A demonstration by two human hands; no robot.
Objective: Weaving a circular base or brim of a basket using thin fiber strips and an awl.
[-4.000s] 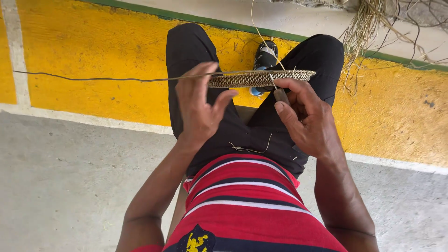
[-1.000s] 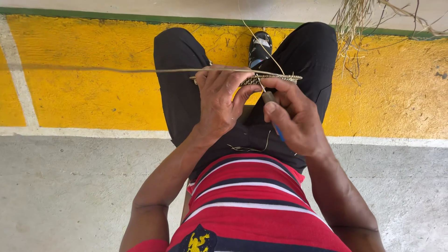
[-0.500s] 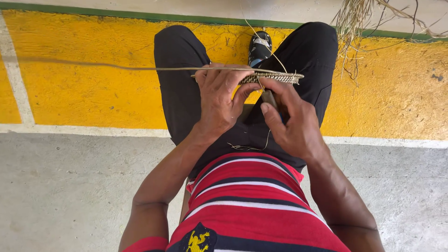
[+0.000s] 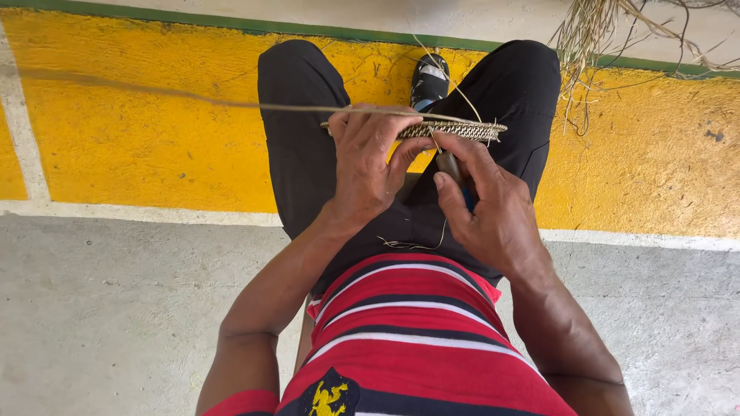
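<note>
A flat woven straw disc (image 4: 462,130) is seen edge-on above my knees. My left hand (image 4: 368,166) grips its left part, fingers curled over the rim. A long thin straw strand (image 4: 193,98) runs from the disc out to the left. My right hand (image 4: 486,204) sits just below the disc's right half and holds a small dark-handled tool (image 4: 449,166) pointing up at the weave. A short loose fibre (image 4: 432,239) hangs between my hands over my black shorts (image 4: 308,154).
I sit over a yellow painted floor band (image 4: 131,146) with a green edge and a white line; grey concrete (image 4: 116,308) lies nearer. A bundle of dry straw (image 4: 609,31) lies at the top right. A dark shoe (image 4: 428,79) shows between my knees.
Since four seconds ago my hands and the disc have drawn closer together, and the left hand now covers more of the rim. Over the last second little moved; the right fingers shifted slightly.
</note>
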